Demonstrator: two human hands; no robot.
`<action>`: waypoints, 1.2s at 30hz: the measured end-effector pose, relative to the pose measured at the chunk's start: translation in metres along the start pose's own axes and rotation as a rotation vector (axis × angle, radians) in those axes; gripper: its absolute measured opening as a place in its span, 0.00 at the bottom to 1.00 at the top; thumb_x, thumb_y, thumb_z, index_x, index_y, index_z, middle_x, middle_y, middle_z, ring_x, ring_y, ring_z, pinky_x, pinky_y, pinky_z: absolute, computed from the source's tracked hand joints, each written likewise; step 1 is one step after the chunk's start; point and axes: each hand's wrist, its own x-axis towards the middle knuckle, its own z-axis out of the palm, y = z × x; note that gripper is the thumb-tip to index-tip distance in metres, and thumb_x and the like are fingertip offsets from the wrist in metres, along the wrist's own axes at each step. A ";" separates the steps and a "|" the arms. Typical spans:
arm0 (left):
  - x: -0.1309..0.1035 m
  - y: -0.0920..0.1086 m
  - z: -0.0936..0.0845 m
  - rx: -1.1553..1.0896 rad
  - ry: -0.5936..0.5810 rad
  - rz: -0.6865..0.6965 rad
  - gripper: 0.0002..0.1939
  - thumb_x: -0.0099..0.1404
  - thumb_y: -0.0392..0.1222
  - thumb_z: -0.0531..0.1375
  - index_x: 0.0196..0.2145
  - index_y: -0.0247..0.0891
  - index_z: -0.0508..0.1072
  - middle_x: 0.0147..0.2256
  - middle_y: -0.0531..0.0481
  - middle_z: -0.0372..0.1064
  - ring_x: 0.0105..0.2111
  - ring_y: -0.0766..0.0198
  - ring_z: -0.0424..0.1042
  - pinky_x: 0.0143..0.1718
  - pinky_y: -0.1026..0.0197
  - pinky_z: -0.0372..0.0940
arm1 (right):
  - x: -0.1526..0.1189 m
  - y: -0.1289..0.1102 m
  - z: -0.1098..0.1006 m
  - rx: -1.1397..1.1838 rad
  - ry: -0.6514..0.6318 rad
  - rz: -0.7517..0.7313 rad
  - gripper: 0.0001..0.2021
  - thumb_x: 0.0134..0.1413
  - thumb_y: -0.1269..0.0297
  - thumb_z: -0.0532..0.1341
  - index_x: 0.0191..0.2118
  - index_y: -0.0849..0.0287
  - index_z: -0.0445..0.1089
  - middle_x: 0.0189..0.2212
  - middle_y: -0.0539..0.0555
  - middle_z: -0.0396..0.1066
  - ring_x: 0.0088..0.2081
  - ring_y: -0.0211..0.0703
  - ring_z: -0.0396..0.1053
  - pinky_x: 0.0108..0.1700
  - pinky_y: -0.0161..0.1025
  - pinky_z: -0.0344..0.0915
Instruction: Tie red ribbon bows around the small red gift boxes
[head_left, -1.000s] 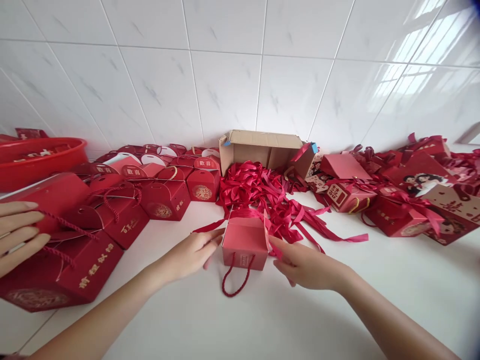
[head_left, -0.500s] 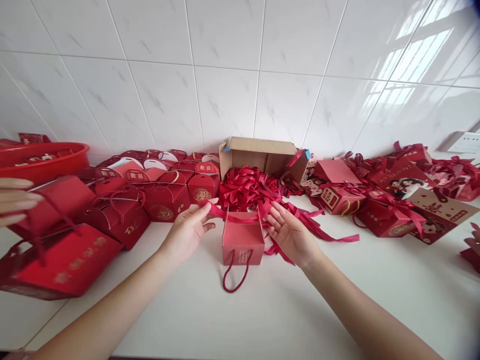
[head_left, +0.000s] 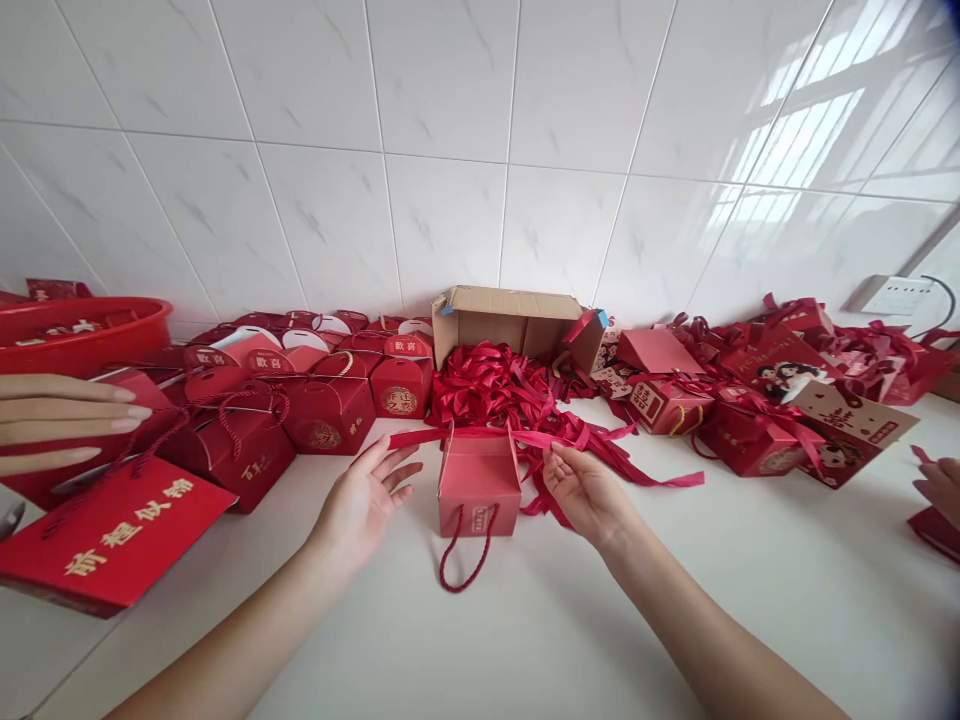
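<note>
My left hand [head_left: 358, 502] and right hand [head_left: 589, 492] are pinching one flat crimson satin ribbon [head_left: 420, 437], seemingly to tension it along the far side of one open, pinkish-red cardboard box [head_left: 480, 482]. Box is standing between both hands, well inside the far edge of the smooth white bench [head_left: 517, 640]. One red rope handle [head_left: 454, 590] is drooping frontward; one brown cardboard carton [head_left: 517, 300] is sitting behind.

Bright, diffuse daylight fills my view; window glare [head_left: 802, 125], striped by bars, whitens the glossy white tiled wall [head_left: 442, 220] at upper right. Faint, soft-edged shadows grey the smooth white tabletop [head_left: 465, 650] beside my bare right arm [head_left: 690, 630]. My bare left hand [head_left: 367, 500] and bare right hand [head_left: 589, 495] appear sharp. Wide-angle distortion splays the pale tile joints [head_left: 450, 158] and stretches both side margins; the upper right corner darkens to blue.
</note>
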 end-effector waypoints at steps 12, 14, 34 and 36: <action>-0.010 0.040 0.009 0.192 -0.051 0.671 0.08 0.54 0.44 0.68 0.29 0.37 0.79 0.32 0.49 0.75 0.28 0.66 0.64 0.29 0.62 0.59 | -0.015 -0.046 0.045 -0.245 -0.068 -0.366 0.06 0.44 0.67 0.70 0.28 0.59 0.72 0.24 0.47 0.70 0.27 0.31 0.68 0.32 0.29 0.68; -0.013 0.050 0.019 0.259 -0.080 0.782 0.07 0.54 0.40 0.68 0.32 0.38 0.80 0.28 0.51 0.73 0.26 0.68 0.63 0.30 0.62 0.59 | -0.014 -0.053 0.057 -0.387 -0.128 -0.508 0.07 0.45 0.66 0.69 0.31 0.58 0.73 0.27 0.47 0.71 0.28 0.31 0.67 0.33 0.30 0.67; -0.025 0.077 0.090 0.344 -0.404 0.865 0.09 0.56 0.46 0.66 0.33 0.41 0.81 0.27 0.52 0.71 0.23 0.68 0.62 0.23 0.64 0.57 | -0.003 -0.071 0.107 -0.582 -0.267 -0.618 0.07 0.48 0.58 0.67 0.30 0.54 0.73 0.27 0.47 0.70 0.32 0.35 0.68 0.35 0.34 0.66; -0.025 0.076 0.090 0.362 -0.403 0.864 0.08 0.55 0.44 0.66 0.32 0.40 0.80 0.26 0.52 0.71 0.23 0.69 0.62 0.24 0.65 0.57 | -0.004 -0.071 0.107 -0.572 -0.261 -0.613 0.06 0.48 0.58 0.67 0.29 0.54 0.73 0.27 0.47 0.69 0.32 0.36 0.68 0.35 0.35 0.66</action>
